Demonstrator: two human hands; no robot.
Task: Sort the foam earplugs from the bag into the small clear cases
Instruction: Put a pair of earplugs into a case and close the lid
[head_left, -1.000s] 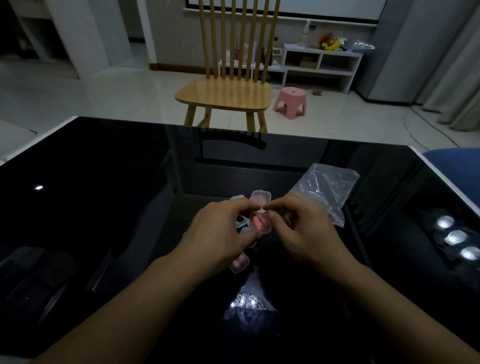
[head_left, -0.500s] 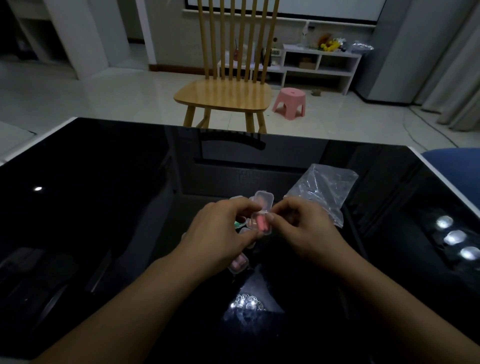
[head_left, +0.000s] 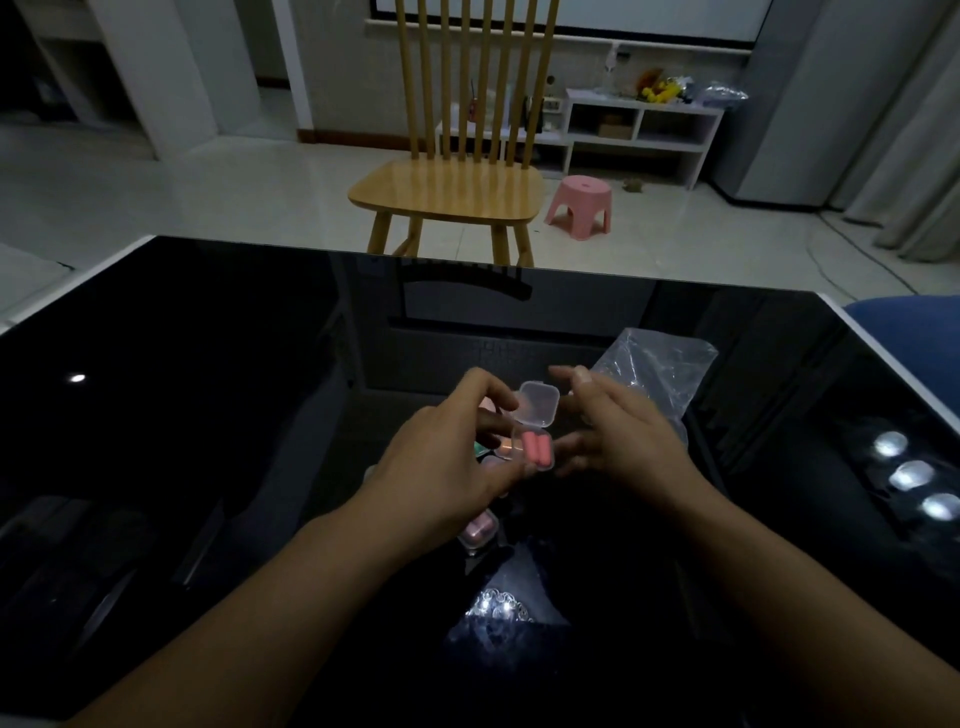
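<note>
Left hand (head_left: 447, 467) grips a clear case (head_left: 529, 441) — lid up, two pink earplugs (head_left: 536, 449) inside — near the table's (head_left: 208, 364) middle; right hand (head_left: 623, 436) relaxed beside it. Another case (head_left: 479, 531) half-hidden underneath; bag (head_left: 660, 369) behind.

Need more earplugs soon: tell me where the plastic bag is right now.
In the head view, the clear plastic bag lies on the black table, right of centre, just beyond the right hand.

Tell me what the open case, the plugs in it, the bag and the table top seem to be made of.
Open case: clear hard plastic, glossy, with a hinged lid.
Pink plugs: probably soft matte foam; no shine.
Bag: thin clear plastic film, crinkled.
Table top: black and mirror-glossy, reflecting the chair; likely glass or lacquer.
</note>
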